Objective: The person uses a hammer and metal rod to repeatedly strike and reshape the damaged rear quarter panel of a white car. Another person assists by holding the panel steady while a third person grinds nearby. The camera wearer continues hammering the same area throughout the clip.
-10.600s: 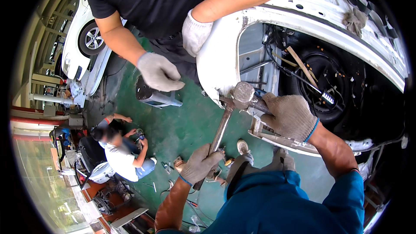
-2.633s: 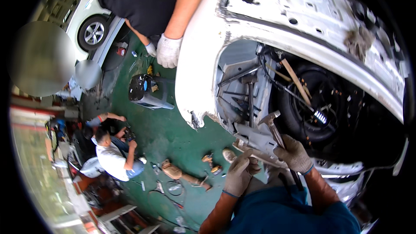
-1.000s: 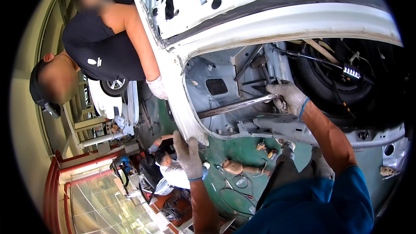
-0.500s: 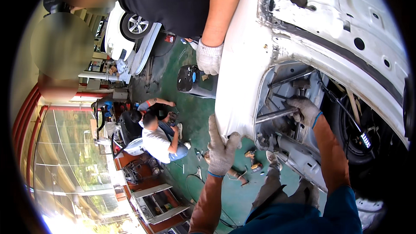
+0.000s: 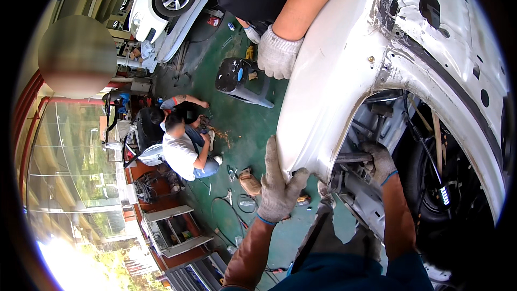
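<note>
My left hand (image 5: 280,191), in a pale knitted glove, rests against the lower edge of a white car body panel (image 5: 318,97). Its index finger is stretched up along the metal and its thumb stands apart. Inside the opening of the panel, my right hand (image 5: 379,163), gloved too, is closed round the end of a grey metal bar (image 5: 351,158). The bar's other end reaches the left rim of the opening. Above that hand a block-headed metal piece (image 5: 382,110) stands among struts; whether it is a separate tool I cannot tell.
A co-worker's gloved hand (image 5: 280,56) lies by the panel's upper left edge. On the green floor are a dark stand (image 5: 231,78), a brown power tool (image 5: 249,181) and cables. Two people crouch further left, with sparks (image 5: 223,137) beside them. A light strip (image 5: 444,195) glows at right.
The view has shifted, and the panel sits further right. The bar in my right hand now lies nearly level. Sparks have appeared beside the crouching people. My left hand stays at the panel edge.
</note>
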A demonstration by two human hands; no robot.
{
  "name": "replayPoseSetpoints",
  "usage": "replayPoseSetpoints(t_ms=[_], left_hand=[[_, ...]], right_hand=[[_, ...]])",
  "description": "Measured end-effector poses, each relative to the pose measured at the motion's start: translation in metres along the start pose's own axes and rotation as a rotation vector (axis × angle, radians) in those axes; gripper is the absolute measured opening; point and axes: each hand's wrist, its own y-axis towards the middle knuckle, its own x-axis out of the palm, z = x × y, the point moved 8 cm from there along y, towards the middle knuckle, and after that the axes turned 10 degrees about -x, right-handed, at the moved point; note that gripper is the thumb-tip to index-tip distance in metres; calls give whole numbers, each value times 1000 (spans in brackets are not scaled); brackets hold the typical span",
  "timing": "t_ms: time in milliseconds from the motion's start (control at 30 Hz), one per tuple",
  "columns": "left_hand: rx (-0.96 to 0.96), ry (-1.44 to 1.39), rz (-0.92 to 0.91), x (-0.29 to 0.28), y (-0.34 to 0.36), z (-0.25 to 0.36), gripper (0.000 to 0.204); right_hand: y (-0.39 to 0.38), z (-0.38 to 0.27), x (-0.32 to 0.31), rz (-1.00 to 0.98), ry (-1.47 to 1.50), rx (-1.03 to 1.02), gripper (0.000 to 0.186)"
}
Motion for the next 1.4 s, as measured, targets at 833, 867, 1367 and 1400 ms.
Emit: replayPoseSetpoints(t_ms=[833,867,1367,1400], left_hand=[[165,44,-1,0,5,0,97],[178,59,23,0,3,-3,97],[-90,-105,-158,4,6,-15,103],[-76,-118,-142,1,6,-12,103]], right_hand=[[11,-9,25,14,-120,-70,4],[11,-7,22,16,-89,-74,5],[26,-2,7,18,22,-147,13],[21,-9,7,-17,26,-134,12]])
